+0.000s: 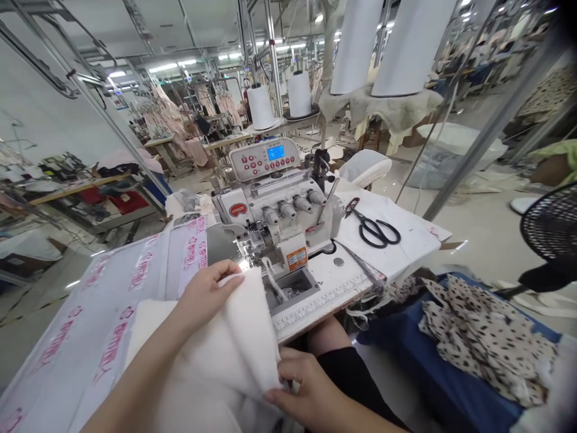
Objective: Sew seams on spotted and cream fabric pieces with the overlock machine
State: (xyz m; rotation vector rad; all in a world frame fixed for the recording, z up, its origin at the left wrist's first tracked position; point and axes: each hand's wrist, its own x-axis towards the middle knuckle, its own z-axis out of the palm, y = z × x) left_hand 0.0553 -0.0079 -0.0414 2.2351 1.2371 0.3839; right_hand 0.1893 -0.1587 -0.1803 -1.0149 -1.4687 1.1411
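Observation:
A piece of white fabric (238,337) hangs over the front edge of the sewing table and spreads toward my lap. My left hand (211,291) pinches its upper edge, just in front of the needle area of an overlock sewing machine (279,210). Lower down, at the table's front edge, my right hand (302,379) grips the right-hand edge of the same fabric between thumb and fingers. The fabric's far corner lies close to the presser foot; whether it is under the foot I cannot tell.
Black-handled scissors (378,231) lie right of the machine. Large white thread cones (356,48) stand above. On the right are spotted fabric (487,337) on blue cloth and a black fan (552,228). Printed plastic film (103,307) covers the table's left side.

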